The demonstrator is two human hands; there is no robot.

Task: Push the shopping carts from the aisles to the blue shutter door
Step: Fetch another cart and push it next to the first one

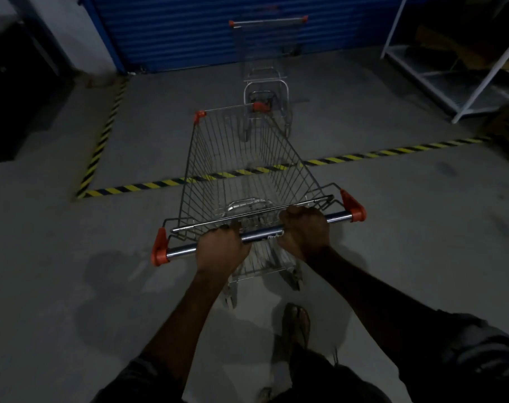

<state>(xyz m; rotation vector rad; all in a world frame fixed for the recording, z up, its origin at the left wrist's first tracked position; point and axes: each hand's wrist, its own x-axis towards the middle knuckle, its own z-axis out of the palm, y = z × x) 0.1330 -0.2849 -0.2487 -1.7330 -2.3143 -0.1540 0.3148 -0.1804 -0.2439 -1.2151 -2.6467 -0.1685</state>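
A wire shopping cart [241,158] with orange corner caps stands in front of me on the grey floor, its basket empty. My left hand [221,248] and my right hand [304,229] both grip its metal handle bar [259,235], side by side near the middle. A second cart [266,53] stands ahead, right in front of the blue shutter door [189,27], with its handle toward me. The front of my cart lines up with the rear of that cart, a short gap between them.
Yellow-black floor tape [393,152] crosses under my cart and another strip [104,135] runs toward the door on the left. A white metal shelf rack [462,74] stands at the right, a dark block [17,91] at the left. My sandalled foot [296,324] is behind the cart.
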